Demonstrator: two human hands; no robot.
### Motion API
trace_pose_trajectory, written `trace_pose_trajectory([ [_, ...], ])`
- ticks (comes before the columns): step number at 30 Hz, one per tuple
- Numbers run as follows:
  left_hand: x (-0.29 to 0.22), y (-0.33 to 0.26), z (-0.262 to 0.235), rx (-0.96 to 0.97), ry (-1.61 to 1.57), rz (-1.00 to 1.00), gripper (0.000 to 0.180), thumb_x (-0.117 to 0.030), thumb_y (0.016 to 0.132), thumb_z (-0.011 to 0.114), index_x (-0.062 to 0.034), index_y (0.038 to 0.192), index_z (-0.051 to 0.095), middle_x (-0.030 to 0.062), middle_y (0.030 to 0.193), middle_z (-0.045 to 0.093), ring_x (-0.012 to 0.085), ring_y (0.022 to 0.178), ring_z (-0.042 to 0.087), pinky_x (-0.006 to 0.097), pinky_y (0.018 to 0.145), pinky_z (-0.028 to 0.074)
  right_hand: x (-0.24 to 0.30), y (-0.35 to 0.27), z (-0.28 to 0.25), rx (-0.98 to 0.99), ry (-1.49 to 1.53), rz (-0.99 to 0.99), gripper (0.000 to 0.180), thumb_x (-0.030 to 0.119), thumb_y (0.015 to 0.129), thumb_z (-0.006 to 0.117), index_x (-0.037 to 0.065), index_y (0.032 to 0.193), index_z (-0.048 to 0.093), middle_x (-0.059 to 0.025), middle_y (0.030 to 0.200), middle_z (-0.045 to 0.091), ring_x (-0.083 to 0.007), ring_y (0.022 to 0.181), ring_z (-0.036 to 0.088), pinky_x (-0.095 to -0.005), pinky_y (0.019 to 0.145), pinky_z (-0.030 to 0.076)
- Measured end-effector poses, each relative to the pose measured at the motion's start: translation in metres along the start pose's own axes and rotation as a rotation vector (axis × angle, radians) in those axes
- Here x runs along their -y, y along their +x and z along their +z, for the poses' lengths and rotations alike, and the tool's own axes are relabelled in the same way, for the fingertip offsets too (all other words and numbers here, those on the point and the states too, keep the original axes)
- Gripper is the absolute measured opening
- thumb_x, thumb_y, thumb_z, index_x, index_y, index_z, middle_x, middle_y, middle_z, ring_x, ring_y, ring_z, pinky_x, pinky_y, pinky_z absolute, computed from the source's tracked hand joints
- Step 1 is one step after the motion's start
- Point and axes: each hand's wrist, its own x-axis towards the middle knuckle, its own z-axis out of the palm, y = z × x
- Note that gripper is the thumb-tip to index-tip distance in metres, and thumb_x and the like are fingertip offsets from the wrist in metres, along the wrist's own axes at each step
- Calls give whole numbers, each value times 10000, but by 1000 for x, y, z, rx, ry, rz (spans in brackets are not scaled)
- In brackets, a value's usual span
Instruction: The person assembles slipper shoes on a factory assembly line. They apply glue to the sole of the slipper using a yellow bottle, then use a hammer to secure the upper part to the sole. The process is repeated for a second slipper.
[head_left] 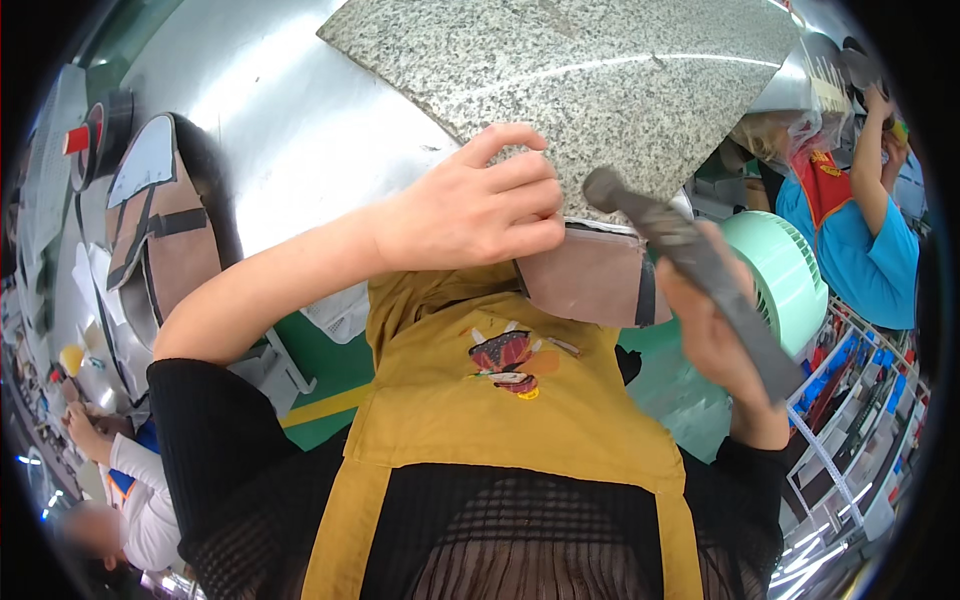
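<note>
My left hand (478, 200) presses a flat brown leather piece (590, 280) with a dark edge strip against the near edge of a speckled granite slab (590, 80). The fingers curl over the piece's top. My right hand (715, 340) grips the handle of a dark grey metal hammer (690, 255), whose small round head sits just above the leather piece at the slab's edge. A mustard yellow apron (500, 410) over a black top fills the lower middle.
A shiny steel table (290, 110) carries the slab. More brown cut leather pieces (165, 230) and a tape roll (105, 125) lie at the left. A mint green fan (785, 275) stands at the right. Another person in blue (865, 230) works at the far right, another at the lower left.
</note>
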Motion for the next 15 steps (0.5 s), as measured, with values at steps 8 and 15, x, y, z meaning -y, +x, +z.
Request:
trace_pose_trajectory([
  [8,-1,-1,1,-5,41,14,178,-115,687,629,-123,856,576,-25,822,536,150,851,525,419,943,436,-3,1,3,-104,98,-51,326,26,838,537,14,1160,483,-164,841,554,-366,729,549,-374,623,469],
  [15,-10,-1,-4,47,-26,-178,138,-128,729,647,-130,856,594,-12,822,541,173,883,529,414,973,391,5,4,13,46,-23,10,345,51,840,567,31,1168,463,-177,833,597,-385,758,602,-393,646,490],
])
